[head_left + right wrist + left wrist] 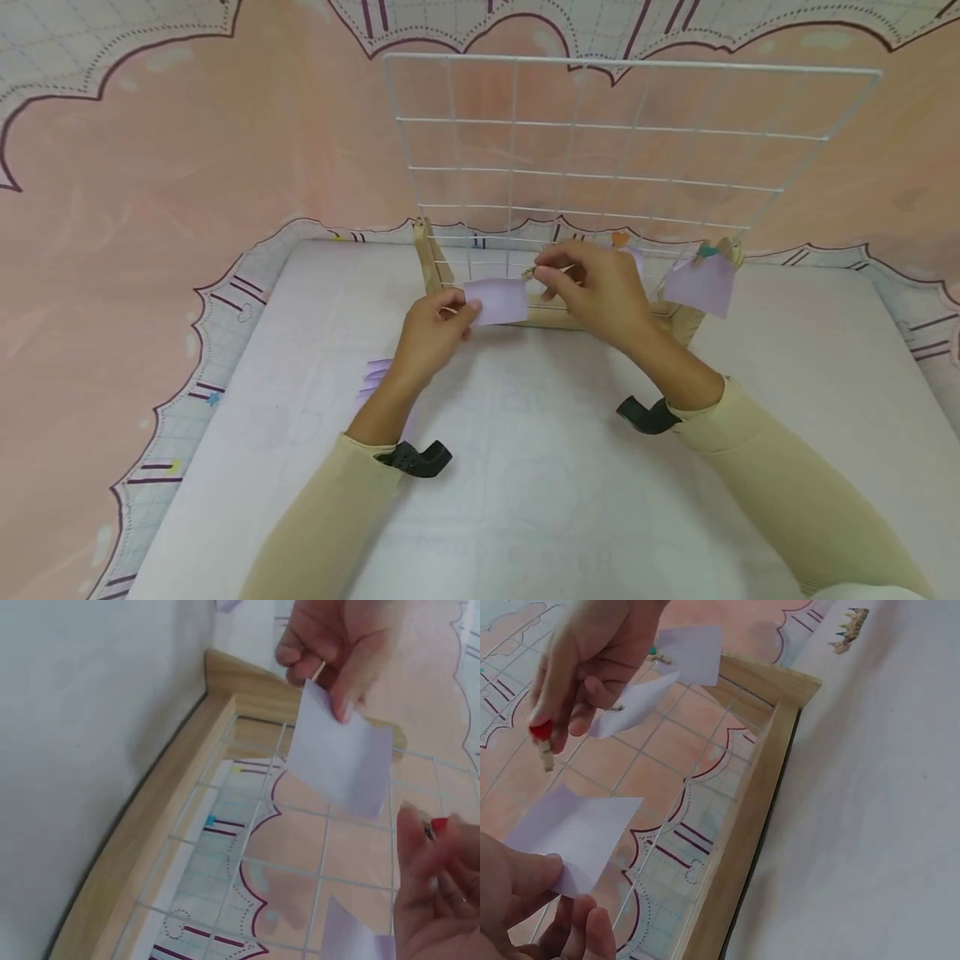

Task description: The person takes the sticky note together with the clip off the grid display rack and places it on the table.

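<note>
My left hand (437, 329) pinches a small light purple paper (497, 302) by its left side, thumb in front, before the white wire grid (600, 127). To its right, my right hand (600, 287) holds a mini wooden clothespin (547, 756) with a red top between thumb and fingers. The clothespin is close to the paper but apart from it in the left wrist view. On the grid's right side hangs another purple paper (701, 283), under a clothespin with a green top (707, 250). Between them, a further paper (634, 706) is partly hidden behind my right hand in the head view.
A wooden stand (754, 817) carries the grid upright on the white table (525, 483). Several purple papers (373, 379) lie beside my left forearm. Several mini clothespins (849, 631) lie in a row on the table. Patterned pink cloth (187, 150) hangs behind.
</note>
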Motion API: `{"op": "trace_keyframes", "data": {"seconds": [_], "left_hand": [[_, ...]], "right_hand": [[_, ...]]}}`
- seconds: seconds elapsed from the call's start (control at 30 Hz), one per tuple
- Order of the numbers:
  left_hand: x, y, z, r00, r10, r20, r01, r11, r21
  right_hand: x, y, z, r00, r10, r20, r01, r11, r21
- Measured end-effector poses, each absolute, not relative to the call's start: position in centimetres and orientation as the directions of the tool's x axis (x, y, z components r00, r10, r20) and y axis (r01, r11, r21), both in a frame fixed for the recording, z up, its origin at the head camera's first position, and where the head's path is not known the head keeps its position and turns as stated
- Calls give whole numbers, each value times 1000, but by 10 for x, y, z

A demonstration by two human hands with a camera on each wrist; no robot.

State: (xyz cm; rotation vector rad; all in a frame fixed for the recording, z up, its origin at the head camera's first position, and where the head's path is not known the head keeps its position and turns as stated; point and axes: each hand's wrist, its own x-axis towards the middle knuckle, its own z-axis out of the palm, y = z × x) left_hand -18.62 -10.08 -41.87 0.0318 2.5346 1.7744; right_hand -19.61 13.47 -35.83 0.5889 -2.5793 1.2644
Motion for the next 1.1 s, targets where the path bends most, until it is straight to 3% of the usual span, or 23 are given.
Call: {"op": "trace_keyframes", "data": {"seconds": [0.3, 0.7, 1.1], "left_hand": [[-166, -134, -410, -998, 64, -8, 21, 438, 899], [-126, -185, -414, -997, 41, -64, -35, 505, 862], [-81, -226, -427, -989, -18, -150, -131, 591, 796]], "right_hand": [[-183, 159, -359, -944, -318, 86, -228, 443, -867], [-169, 184, -369, -934, -357, -13, -114, 332, -936], [-155, 210, -375, -929, -338, -150, 7, 389, -921]]}}
